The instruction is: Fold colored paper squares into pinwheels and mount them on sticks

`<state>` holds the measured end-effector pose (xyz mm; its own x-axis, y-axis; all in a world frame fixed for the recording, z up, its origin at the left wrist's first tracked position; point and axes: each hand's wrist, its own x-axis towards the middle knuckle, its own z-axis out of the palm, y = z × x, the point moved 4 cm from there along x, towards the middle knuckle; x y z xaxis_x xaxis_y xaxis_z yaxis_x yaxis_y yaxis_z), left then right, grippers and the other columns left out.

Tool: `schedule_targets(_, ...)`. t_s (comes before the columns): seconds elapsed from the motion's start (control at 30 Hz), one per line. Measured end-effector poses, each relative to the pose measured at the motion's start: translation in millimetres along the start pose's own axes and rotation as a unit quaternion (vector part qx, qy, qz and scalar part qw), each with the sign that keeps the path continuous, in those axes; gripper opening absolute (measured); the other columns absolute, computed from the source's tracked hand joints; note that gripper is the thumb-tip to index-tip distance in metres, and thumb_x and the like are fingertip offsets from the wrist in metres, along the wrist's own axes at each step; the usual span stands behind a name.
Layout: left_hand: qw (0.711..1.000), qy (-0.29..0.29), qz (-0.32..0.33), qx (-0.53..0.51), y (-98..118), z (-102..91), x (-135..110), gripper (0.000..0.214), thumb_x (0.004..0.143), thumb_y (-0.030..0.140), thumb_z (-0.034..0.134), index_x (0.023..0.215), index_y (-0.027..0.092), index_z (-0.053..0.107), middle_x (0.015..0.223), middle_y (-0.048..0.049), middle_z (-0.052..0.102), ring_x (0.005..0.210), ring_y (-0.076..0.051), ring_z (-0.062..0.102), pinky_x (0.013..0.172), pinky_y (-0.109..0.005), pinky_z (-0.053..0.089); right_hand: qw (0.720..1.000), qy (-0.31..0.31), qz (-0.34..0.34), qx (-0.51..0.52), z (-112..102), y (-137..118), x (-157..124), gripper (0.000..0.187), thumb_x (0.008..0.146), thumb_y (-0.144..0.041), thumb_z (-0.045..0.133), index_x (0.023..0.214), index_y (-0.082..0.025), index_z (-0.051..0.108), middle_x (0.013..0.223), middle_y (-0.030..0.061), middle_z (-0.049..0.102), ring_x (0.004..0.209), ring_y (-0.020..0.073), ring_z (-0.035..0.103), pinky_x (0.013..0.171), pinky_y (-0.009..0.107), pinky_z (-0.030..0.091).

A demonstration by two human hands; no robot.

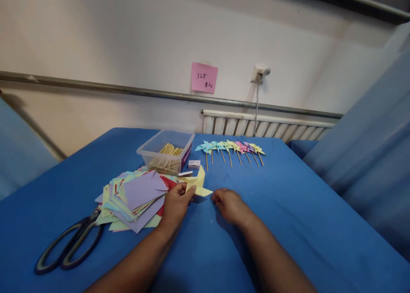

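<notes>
A pale yellow paper pinwheel (pixel 199 183) is pinched between the thumb and fingers of my left hand (pixel 177 202). Its blades are folded and one tip points right. Just beyond that tip is my right hand (pixel 232 205), fingers curled together above the blue cloth; what they hold, if anything, I cannot make out. Left of my left hand lies a loose pile of coloured paper sheets (pixel 141 190), purple on top. Behind the pinwheel a small box (pixel 194 164) rests on the cloth, with a small flat pale piece (pixel 185 174) nearer to me.
A clear plastic bin (pixel 188 140) with several wooden sticks (pixel 169 150) stands behind the paper. Large dark-handled scissors (pixel 75 241) lie at the left. Finished pinwheels on sticks (pixel 230 146) form a row at the table's back. Beyond are a radiator (pixel 237 124) and wall.
</notes>
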<state>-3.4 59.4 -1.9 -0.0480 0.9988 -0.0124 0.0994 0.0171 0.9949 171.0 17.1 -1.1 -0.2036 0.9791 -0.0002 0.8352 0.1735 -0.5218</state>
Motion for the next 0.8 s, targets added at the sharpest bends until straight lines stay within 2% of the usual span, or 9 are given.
schedule_targets(0.27,1.0,-0.001,-0.013,-0.028,0.9,0.9,-1.0,0.033,0.06,0.045,0.073,0.063,0.017,0.058,0.05,0.0047,0.054,0.046,-0.01,0.046,0.045,-0.021,0.032,0.998,0.002,0.066,-0.019,2.2,-0.6,0.1,0.013,0.082,-0.022,0.058,0.092,-0.019,0.066,0.09,0.0047,0.07,0.082,0.0157,0.061,0.068,0.023,0.037)
schedule_targets(0.37,0.999,-0.004,-0.021,-0.035,2.5,1.2,-2.1,0.031,0.061,0.044,0.073,0.063,0.017,0.058,0.05,0.0049,0.055,0.047,-0.01,0.046,0.046,-0.02,0.033,0.998,0.005,0.058,-0.026,3.6,-2.7,0.4,0.014,0.084,-0.021,0.055,0.092,-0.018,0.066,0.092,0.0055,0.07,0.084,0.0167,0.061,0.071,0.024,0.037)
schedule_targets(0.57,0.999,0.0,-0.018,-0.03,6.0,1.4,-4.5,0.03,0.062,0.043,0.073,0.064,0.017,0.059,0.05,0.0049,0.055,0.046,-0.009,0.045,0.045,-0.021,0.032,1.0,0.004,0.013,-0.002,1.8,-4.3,0.0,0.029,0.086,-0.012,0.049,0.108,-0.021,0.064,0.104,0.0051,0.068,0.095,0.0169,0.06,0.08,0.023,0.038)
schedule_targets(0.8,0.999,-0.008,-0.017,-0.031,2.9,1.5,-2.1,0.032,0.061,0.045,0.073,0.063,0.017,0.058,0.051,0.0039,0.056,0.047,-0.01,0.047,0.046,-0.021,0.034,1.0,-0.004,0.018,-0.011,4.9,-0.3,2.8,0.023,0.084,-0.012,0.05,0.097,-0.019,0.067,0.099,0.0055,0.069,0.093,0.0174,0.06,0.081,0.023,0.039)
